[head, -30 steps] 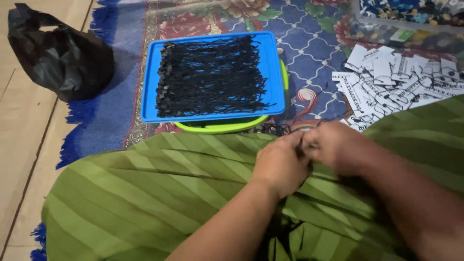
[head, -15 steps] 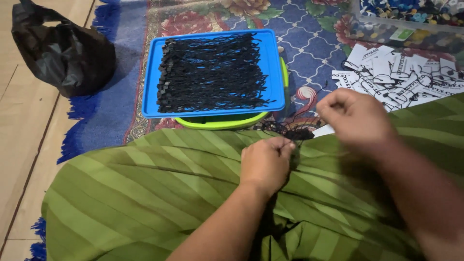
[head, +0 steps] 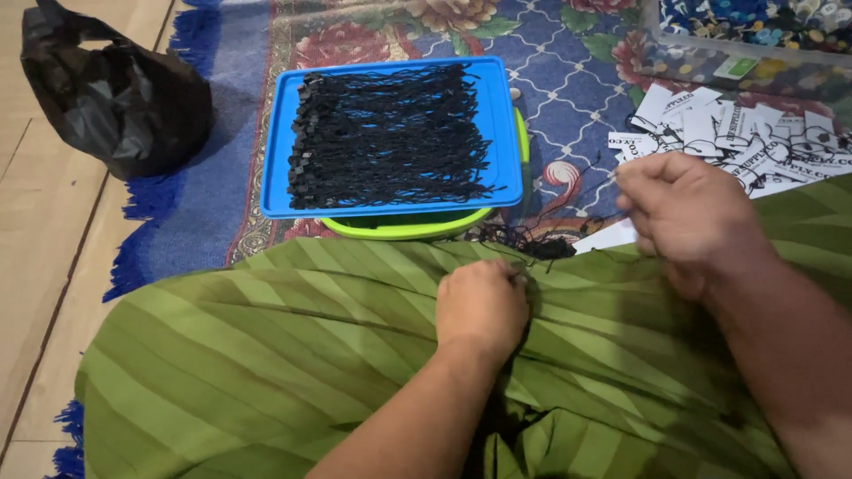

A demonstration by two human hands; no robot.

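- A left hand [head: 482, 306] rests fisted on ribbed green cloth [head: 266, 355], fingers closed on a thin black cord [head: 531, 244].
- The right hand [head: 688, 217] pinches the cord's far end; blur hides the grip.
- Beyond lies a blue tray [head: 506, 124] heaped with black cords, beside white paper tags [head: 737, 133], cut off at the frame's edge.

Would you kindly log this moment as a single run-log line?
left hand: closed on green striped cloth | right hand: raised, pinching thin black string | blue tray: black strings laid across | paper tags: on rug
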